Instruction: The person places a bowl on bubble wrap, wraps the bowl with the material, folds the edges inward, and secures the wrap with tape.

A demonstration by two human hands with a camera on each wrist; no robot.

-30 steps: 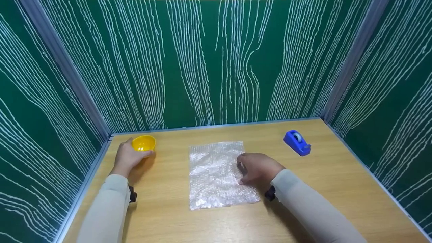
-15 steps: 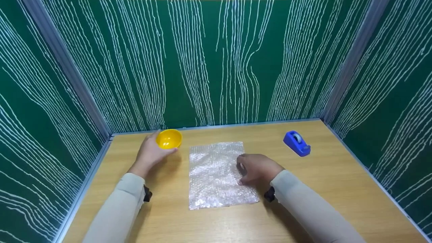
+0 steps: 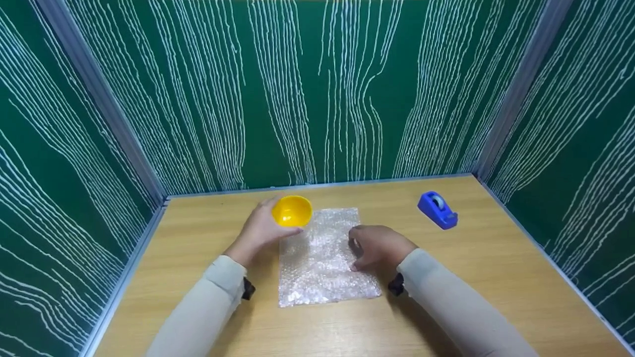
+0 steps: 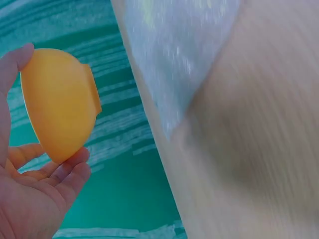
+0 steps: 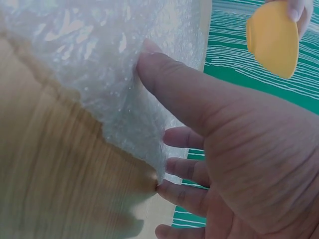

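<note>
In the head view my left hand (image 3: 262, 225) grips a yellow bowl (image 3: 292, 210) by its side, thumb at the near rim. The bowl is held over the upper left part of a sheet of bubble wrap (image 3: 325, 267) lying on the table. In the left wrist view, the bowl (image 4: 60, 104) is seen side-on, its foot ring facing right, held between thumb and fingers, apart from the table. My right hand (image 3: 379, 245) rests on the sheet's right edge. The right wrist view shows its thumb and fingertips touching the bubble wrap (image 5: 99, 55), spread apart from each other.
A blue tape dispenser (image 3: 437, 210) with a roll in it stands at the back right of the wooden table (image 3: 496, 277). Green walls (image 3: 342, 99) with white wavy lines enclose the table at the back and both sides.
My left hand has carried the yellow bowl rightward from the table's back left to above the bubble wrap. My right hand and the sheet have stayed in place.
</note>
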